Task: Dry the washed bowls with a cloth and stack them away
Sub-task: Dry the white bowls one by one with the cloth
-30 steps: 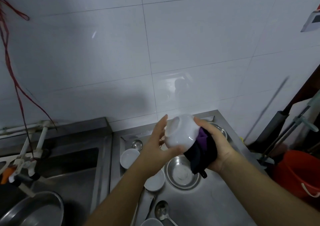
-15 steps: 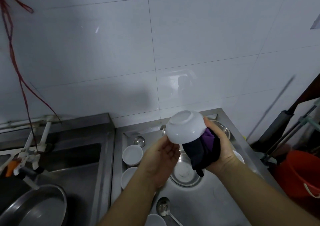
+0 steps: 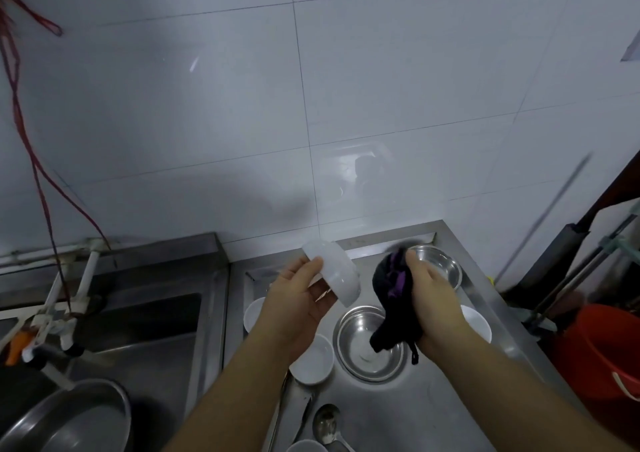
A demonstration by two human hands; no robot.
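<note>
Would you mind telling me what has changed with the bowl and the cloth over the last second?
The right hand drew the dark cloth away from the white bowl, so the two are now apart. The left hand shifted its grip and tilted the bowl leftward. Each hand holds what it held before; the steel bowls on the counter stayed put.

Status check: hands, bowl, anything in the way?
Left hand holds white bowl, tilted. Right hand grips dark cloth, apart from bowl. Steel bowl sits below; nothing blocking.
</note>
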